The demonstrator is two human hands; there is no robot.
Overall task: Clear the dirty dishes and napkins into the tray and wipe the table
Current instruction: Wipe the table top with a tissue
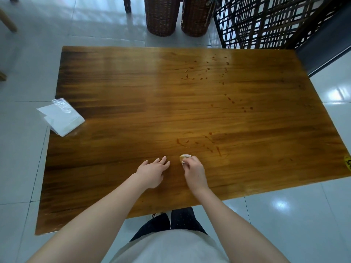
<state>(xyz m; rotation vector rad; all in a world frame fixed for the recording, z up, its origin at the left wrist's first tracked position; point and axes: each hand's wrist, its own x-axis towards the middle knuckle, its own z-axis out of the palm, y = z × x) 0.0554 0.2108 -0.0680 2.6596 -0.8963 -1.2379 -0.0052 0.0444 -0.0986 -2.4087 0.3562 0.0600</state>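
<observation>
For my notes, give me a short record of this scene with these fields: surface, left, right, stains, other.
surface: wooden table, seen from above
left: left hand open, fingers spread, low over the table
right: right hand grips a stained tissue on the table
stains: red spots at far right; red smears just beyond the tissue
other: tissue pack overhanging the left edge

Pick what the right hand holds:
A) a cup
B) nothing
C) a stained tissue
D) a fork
C: the right hand pinches a small stained tissue against the table.
</observation>
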